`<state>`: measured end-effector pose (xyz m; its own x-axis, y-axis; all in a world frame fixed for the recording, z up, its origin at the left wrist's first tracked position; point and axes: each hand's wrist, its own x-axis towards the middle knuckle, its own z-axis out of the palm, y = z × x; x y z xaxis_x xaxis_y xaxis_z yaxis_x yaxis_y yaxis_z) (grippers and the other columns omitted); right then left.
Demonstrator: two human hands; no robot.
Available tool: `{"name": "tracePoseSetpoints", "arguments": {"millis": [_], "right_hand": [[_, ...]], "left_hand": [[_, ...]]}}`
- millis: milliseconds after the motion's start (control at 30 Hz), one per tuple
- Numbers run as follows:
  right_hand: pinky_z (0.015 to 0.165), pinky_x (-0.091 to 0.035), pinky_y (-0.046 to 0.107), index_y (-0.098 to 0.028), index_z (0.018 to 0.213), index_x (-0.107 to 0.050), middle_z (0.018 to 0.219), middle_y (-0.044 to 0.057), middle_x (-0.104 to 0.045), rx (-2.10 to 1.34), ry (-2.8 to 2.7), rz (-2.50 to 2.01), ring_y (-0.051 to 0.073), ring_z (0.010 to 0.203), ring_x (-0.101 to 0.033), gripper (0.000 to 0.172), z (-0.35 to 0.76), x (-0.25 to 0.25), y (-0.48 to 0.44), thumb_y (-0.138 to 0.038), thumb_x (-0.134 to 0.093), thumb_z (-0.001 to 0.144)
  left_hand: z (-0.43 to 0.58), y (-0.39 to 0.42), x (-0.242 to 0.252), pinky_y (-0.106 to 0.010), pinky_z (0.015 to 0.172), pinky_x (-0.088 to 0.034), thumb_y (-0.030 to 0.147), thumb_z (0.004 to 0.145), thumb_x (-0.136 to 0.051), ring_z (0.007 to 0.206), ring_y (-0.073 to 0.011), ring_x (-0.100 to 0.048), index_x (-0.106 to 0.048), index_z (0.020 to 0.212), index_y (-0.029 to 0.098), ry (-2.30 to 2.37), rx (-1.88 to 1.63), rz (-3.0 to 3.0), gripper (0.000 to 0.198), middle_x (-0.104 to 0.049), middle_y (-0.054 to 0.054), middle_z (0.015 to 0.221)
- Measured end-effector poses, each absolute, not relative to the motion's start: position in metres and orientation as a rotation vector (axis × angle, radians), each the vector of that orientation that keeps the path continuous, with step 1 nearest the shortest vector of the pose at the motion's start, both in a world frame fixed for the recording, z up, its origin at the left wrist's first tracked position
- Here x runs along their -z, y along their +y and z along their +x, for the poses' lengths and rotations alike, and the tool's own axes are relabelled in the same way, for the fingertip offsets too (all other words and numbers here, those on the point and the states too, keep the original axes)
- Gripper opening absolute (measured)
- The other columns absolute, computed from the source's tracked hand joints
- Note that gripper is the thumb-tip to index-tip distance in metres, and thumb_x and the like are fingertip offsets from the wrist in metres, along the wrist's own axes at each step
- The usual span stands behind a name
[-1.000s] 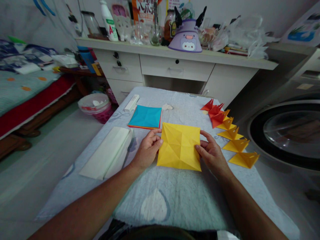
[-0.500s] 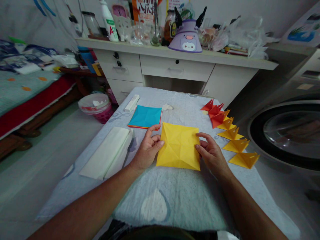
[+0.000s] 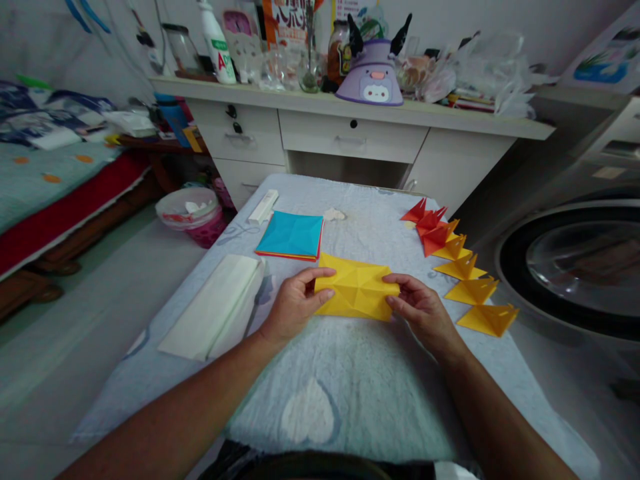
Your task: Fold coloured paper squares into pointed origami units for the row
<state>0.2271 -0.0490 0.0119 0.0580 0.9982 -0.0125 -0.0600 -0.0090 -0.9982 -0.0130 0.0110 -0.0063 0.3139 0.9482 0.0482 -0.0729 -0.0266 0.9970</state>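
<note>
A creased yellow sheet of origami paper [image 3: 356, 288] is held between my two hands over the cloth-covered table [image 3: 320, 373]. My left hand [image 3: 303, 299] pinches its left edge between thumb and fingers. On the opposite edge, my right hand [image 3: 416, 301] grips it the same way. Fold lines cross at the sheet's middle, and its sides bend inward where I hold it. Just beyond my left hand lies a stack of coloured paper squares [image 3: 291, 235], blue on top. Folded yellow paper pieces [image 3: 473, 291] and red ones [image 3: 434, 230] stand in a row at the right.
Left of my arm lies a white paper packet [image 3: 215, 307]. A small white box [image 3: 263, 207] sits near the far left corner. Behind the table is a white cabinet [image 3: 350, 130]; a washing machine [image 3: 575, 260] is at right, a pink bin [image 3: 197, 213] at left.
The yellow sheet was nearly flat and square; now it is bent along its creases and looks shorter from front to back. Both hands still hold its side edges.
</note>
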Motion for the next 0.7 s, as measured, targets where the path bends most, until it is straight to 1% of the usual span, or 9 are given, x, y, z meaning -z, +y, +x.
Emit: {"name": "tracePoseSetpoints", "arguments": {"millis": [167, 233, 333, 400, 533, 633, 700], "right_hand": [[0.067, -0.051, 0.025, -0.024, 0.099, -0.067, 0.090, 0.002, -0.069, -1.174, -1.149, -1.207, 0.014, 0.075, -0.064, 0.027, 0.230, -0.007, -0.049, -0.033, -0.075, 0.075], [0.066, -0.050, 0.025, -0.024, 0.099, -0.067, 0.090, 0.002, -0.068, -1.139, -1.180, -1.231, 0.013, 0.073, -0.062, 0.025, 0.231, -0.006, -0.049, -0.033, -0.074, 0.077], [0.069, -0.050, 0.026, -0.024, 0.100, -0.067, 0.099, 0.003, -0.066, -1.060, -1.242, -1.253, 0.014, 0.077, -0.061, 0.023, 0.232, -0.008, -0.050, -0.033, -0.071, 0.079], [0.071, -0.049, 0.027, -0.025, 0.100, -0.068, 0.102, 0.004, -0.064, -0.991, -1.295, -1.260, 0.015, 0.082, -0.060, 0.022, 0.232, -0.010, -0.051, -0.033, -0.070, 0.080], [0.076, -0.048, 0.028, -0.027, 0.100, -0.069, 0.100, 0.003, -0.062, -0.855, -1.386, -1.257, 0.017, 0.086, -0.058, 0.018, 0.233, -0.013, -0.052, -0.032, -0.069, 0.082], [0.078, -0.047, 0.030, -0.028, 0.101, -0.069, 0.100, 0.004, -0.062, -0.811, -1.419, -1.258, 0.018, 0.087, -0.057, 0.018, 0.233, -0.013, -0.053, -0.033, -0.067, 0.084], [0.080, -0.047, 0.031, -0.028, 0.102, -0.069, 0.101, 0.004, -0.062, -0.816, -1.423, -1.247, 0.019, 0.089, -0.057, 0.018, 0.234, -0.013, -0.053, -0.034, -0.066, 0.085]], "left_hand": [[-0.014, 0.012, 0.007, -0.029, 0.079, -0.051, 0.024, 0.076, -0.071, 0.092, -0.0189, -0.062, -0.070, 0.106, 0.021, 0.952, -1.076, 1.483, 0.031, -0.067, -0.006, 0.104], [-0.014, 0.011, 0.005, -0.029, 0.079, -0.050, 0.021, 0.077, -0.070, 0.093, -0.0185, -0.062, -0.070, 0.105, 0.022, 0.964, -1.112, 1.577, 0.028, -0.066, -0.005, 0.105], [-0.014, 0.010, -0.001, -0.028, 0.080, -0.048, 0.016, 0.077, -0.068, 0.094, -0.0183, -0.061, -0.070, 0.102, 0.022, 0.983, -1.168, 1.714, 0.026, -0.065, -0.004, 0.103], [-0.014, 0.009, -0.004, -0.030, 0.082, -0.048, 0.014, 0.077, -0.067, 0.094, -0.0186, -0.060, -0.070, 0.100, 0.023, 0.997, -1.201, 1.791, 0.025, -0.066, -0.004, 0.100], [-0.016, 0.007, -0.008, -0.033, 0.088, -0.047, 0.013, 0.078, -0.066, 0.094, -0.0195, -0.060, -0.070, 0.098, 0.024, 1.007, -1.253, 1.906, 0.024, -0.066, -0.003, 0.096], [-0.017, 0.005, -0.009, -0.032, 0.086, -0.047, 0.014, 0.082, -0.063, 0.093, -0.0190, -0.061, -0.070, 0.098, 0.024, 0.985, -1.275, 1.900, 0.020, -0.067, -0.003, 0.094], [-0.017, 0.005, -0.011, -0.030, 0.083, -0.047, 0.015, 0.083, -0.062, 0.090, -0.0181, -0.061, -0.070, 0.098, 0.024, 0.969, -1.286, 1.859, 0.019, -0.066, -0.003, 0.093]]}}
